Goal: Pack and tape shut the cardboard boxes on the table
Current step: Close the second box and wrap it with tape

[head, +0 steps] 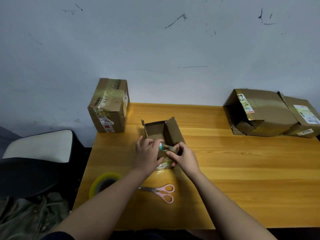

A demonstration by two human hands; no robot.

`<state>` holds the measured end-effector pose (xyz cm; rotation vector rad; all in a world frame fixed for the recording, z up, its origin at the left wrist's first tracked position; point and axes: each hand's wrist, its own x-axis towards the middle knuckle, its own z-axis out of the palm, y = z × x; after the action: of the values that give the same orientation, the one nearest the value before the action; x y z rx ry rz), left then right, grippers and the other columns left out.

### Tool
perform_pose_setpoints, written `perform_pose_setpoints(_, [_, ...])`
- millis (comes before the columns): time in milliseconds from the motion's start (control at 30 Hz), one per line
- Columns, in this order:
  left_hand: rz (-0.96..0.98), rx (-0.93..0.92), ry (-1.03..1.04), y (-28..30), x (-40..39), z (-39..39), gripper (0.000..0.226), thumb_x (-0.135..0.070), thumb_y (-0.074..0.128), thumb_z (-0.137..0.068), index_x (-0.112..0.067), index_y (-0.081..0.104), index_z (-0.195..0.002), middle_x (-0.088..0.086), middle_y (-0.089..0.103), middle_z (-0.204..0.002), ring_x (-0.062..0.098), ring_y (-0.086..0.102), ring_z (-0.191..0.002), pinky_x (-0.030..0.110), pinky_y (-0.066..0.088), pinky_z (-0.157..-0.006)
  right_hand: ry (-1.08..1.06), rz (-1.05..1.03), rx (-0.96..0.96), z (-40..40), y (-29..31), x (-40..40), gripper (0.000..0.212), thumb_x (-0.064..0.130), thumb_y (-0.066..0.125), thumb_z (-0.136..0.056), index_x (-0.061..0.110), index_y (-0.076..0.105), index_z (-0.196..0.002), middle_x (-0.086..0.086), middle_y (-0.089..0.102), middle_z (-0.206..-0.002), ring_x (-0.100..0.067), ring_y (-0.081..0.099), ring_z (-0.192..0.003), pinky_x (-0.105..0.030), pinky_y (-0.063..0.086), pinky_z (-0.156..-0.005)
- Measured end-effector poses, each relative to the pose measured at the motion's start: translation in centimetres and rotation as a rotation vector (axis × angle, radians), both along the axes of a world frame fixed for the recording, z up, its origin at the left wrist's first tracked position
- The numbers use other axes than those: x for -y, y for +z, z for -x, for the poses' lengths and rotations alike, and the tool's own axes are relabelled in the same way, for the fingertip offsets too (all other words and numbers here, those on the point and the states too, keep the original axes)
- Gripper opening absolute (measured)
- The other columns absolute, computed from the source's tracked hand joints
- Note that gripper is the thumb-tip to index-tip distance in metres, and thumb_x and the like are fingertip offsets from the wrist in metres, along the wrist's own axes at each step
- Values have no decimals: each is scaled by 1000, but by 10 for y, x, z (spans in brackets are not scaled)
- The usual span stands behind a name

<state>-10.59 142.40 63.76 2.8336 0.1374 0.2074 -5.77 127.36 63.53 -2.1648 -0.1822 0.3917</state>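
A small open cardboard box [166,134] stands in the middle of the wooden table [225,170], its flaps up. My left hand [147,154] grips the box's near left side, and a small white and teal object shows at its fingertips. My right hand [184,157] pinches the near flap, which is partly covered with old tape. A roll of clear yellowish tape [103,184] lies at the table's near left edge. Pink-handled scissors [161,192] lie just beneath my left forearm.
A taped cardboard box [109,106] stands upright at the table's far left corner. Two larger boxes sit at the far right, one open on its side [256,113], one behind it [304,118]. A chair [38,156] stands left of the table.
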Motion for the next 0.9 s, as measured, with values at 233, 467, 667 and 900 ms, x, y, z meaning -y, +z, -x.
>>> perform_pose_setpoints(233, [-123,3,-11,5,7,-1,49,-41,66,-83,-26,48,-125,-5,59,-117,16,44,-121,44,4,-116,107,347,152,0,-5,1,32,25,71,-82,26,43,-98,2,69,-76,-21,68,-76,-34,51,-63])
perform_pose_setpoints(467, [-83,50,-107,-2,-10,-1,35,-38,72,-76,-22,62,-105,-4,64,-107,19,48,-118,46,2,-114,155,150,-16,-4,10,5,24,32,71,-85,23,49,-80,-3,69,-68,-16,66,-49,-30,49,-55])
perform_pose_setpoints(667, [-54,178,-145,-5,-28,9,26,-33,86,-60,-25,66,-75,-9,68,-81,18,64,-96,41,17,-105,110,-1,-56,8,15,3,24,31,71,-86,21,54,-72,-8,70,-71,-21,68,-53,-17,36,-43])
perform_pose_setpoints(900, [-16,197,-161,-4,-29,14,26,-31,89,-56,-28,67,-70,-12,68,-78,14,61,-98,39,21,-103,55,-181,-178,16,16,3,20,23,70,-87,15,60,-72,2,64,-57,-26,69,-57,-15,32,-39])
